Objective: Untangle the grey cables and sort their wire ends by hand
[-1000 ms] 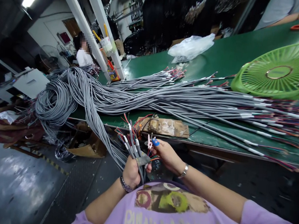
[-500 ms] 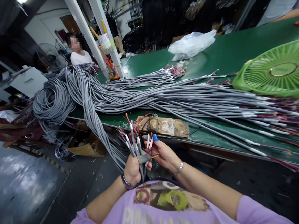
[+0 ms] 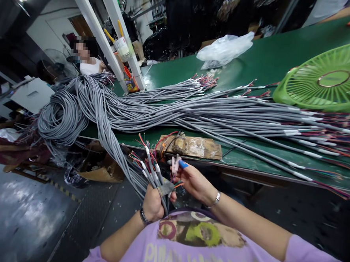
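Observation:
My left hand (image 3: 152,204) is wrapped round several grey cables (image 3: 153,171), whose white-sleeved ends fan upward into thin coloured wires. A strip of grey wrapping (image 3: 165,188) shows at its thumb. Just to the right, my right hand (image 3: 197,184) pinches a small pale pink clip-like tool (image 3: 175,166); a blue covering is on one fingertip. Orange and green wire ends (image 3: 178,184) stick out between the hands, below the tool. The tool's jaws are too small to make out clearly.
Long bundles of grey cable (image 3: 152,115) lie along the green table (image 3: 269,49). At the near edge sits a wooden board (image 3: 203,147) with a lump fixed on it. A green fan (image 3: 329,77) stands right, a plastic bag (image 3: 224,51) behind. Another person (image 3: 90,65) is far left.
The cable ends in my left hand have tilted and shifted slightly left. My right hand has moved a little away to the right and down, still pinching the pink tool.

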`<action>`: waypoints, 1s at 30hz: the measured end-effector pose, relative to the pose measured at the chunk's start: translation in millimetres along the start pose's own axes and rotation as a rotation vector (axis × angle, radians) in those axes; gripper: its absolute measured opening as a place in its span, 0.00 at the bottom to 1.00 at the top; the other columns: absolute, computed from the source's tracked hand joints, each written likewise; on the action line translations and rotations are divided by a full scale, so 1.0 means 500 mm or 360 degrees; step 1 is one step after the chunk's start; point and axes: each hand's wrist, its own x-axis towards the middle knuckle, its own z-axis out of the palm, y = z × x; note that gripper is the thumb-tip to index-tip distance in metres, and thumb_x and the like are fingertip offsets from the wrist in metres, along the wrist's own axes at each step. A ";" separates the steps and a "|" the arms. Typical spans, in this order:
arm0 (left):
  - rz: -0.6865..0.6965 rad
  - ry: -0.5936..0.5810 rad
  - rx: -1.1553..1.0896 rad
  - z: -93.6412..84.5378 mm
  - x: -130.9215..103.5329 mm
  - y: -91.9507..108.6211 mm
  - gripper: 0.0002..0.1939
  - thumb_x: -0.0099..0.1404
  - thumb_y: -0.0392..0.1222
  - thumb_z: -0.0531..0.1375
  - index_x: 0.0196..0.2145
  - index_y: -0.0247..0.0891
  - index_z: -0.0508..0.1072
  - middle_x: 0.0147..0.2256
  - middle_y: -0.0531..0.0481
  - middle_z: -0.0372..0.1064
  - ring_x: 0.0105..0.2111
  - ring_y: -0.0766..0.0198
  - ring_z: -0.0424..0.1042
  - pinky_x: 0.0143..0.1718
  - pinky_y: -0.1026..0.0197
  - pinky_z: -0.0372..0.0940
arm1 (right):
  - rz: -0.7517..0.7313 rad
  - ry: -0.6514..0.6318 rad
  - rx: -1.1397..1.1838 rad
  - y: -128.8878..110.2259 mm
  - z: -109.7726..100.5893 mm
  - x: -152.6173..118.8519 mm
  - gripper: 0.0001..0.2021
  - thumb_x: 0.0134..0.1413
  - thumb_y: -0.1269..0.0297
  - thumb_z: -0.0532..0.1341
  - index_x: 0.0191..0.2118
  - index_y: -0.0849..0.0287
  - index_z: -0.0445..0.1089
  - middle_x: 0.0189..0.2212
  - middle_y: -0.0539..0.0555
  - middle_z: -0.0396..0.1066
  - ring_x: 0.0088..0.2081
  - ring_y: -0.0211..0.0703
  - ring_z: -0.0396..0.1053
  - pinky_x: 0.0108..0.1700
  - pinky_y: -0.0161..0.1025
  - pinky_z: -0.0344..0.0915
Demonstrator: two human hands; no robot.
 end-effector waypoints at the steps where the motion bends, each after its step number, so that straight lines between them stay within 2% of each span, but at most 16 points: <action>1: 0.0009 0.0003 0.0001 0.002 0.001 0.000 0.08 0.46 0.39 0.63 0.17 0.33 0.70 0.13 0.51 0.65 0.14 0.69 0.63 0.18 0.66 0.59 | -0.0021 0.0013 -0.0011 0.000 0.002 -0.001 0.13 0.44 0.55 0.67 0.31 0.58 0.70 0.27 0.52 0.70 0.26 0.36 0.63 0.29 0.34 0.62; 5: 0.0033 -0.0004 0.0017 0.011 0.007 0.000 0.09 0.47 0.40 0.63 0.17 0.32 0.70 0.13 0.51 0.65 0.14 0.70 0.62 0.18 0.66 0.59 | -0.0038 0.0012 -0.0031 0.002 0.005 0.000 0.16 0.42 0.52 0.68 0.32 0.59 0.70 0.26 0.51 0.69 0.25 0.35 0.62 0.28 0.34 0.61; 10: 0.0013 0.0043 -0.0017 0.016 0.014 0.000 0.09 0.45 0.41 0.65 0.19 0.32 0.71 0.13 0.52 0.65 0.14 0.69 0.62 0.18 0.66 0.60 | -0.0143 0.0038 -0.0158 0.007 0.007 0.012 0.18 0.40 0.50 0.68 0.27 0.60 0.67 0.22 0.49 0.64 0.23 0.33 0.58 0.26 0.34 0.57; 13: 0.0012 0.0069 -0.0030 0.017 0.016 0.000 0.09 0.44 0.41 0.65 0.19 0.32 0.71 0.13 0.52 0.65 0.13 0.69 0.62 0.19 0.65 0.61 | -0.0386 0.0231 -0.0432 0.011 0.007 0.015 0.20 0.42 0.47 0.66 0.24 0.60 0.65 0.19 0.47 0.62 0.22 0.33 0.55 0.25 0.33 0.54; 16: 0.0019 0.0058 -0.0030 0.017 0.017 -0.002 0.08 0.45 0.41 0.64 0.19 0.32 0.71 0.13 0.52 0.65 0.14 0.69 0.63 0.19 0.65 0.62 | -0.0574 0.0376 -0.0653 0.017 0.004 0.017 0.23 0.45 0.40 0.60 0.23 0.59 0.65 0.18 0.48 0.62 0.21 0.35 0.55 0.24 0.34 0.53; 19: 0.0022 0.0043 -0.0039 0.015 0.020 -0.005 0.08 0.45 0.40 0.64 0.18 0.32 0.71 0.13 0.51 0.65 0.14 0.68 0.64 0.20 0.65 0.63 | -0.0457 0.0245 -0.0556 0.021 0.000 0.020 0.26 0.46 0.37 0.56 0.24 0.58 0.68 0.18 0.50 0.64 0.20 0.37 0.58 0.23 0.36 0.55; 22: 0.0013 0.0045 -0.0055 0.015 0.023 -0.007 0.08 0.45 0.40 0.64 0.19 0.32 0.71 0.13 0.51 0.65 0.14 0.68 0.64 0.20 0.65 0.63 | -0.0226 0.0055 -0.0276 0.024 -0.001 0.025 0.24 0.47 0.39 0.58 0.27 0.59 0.71 0.19 0.51 0.66 0.20 0.38 0.61 0.24 0.38 0.59; 24: 0.0004 0.0053 -0.0059 0.014 0.024 -0.007 0.08 0.45 0.40 0.64 0.20 0.32 0.71 0.13 0.52 0.65 0.13 0.69 0.63 0.19 0.65 0.62 | -0.0159 -0.0008 -0.0130 0.025 -0.001 0.028 0.22 0.48 0.42 0.60 0.30 0.59 0.72 0.19 0.50 0.67 0.20 0.38 0.63 0.25 0.38 0.61; 30: -0.0004 0.0074 -0.0027 0.012 0.024 -0.011 0.08 0.45 0.40 0.63 0.19 0.31 0.71 0.13 0.51 0.65 0.13 0.69 0.63 0.18 0.65 0.61 | -0.0113 0.0060 0.0132 0.021 0.004 0.034 0.18 0.43 0.48 0.66 0.29 0.60 0.73 0.19 0.50 0.69 0.19 0.36 0.63 0.24 0.35 0.62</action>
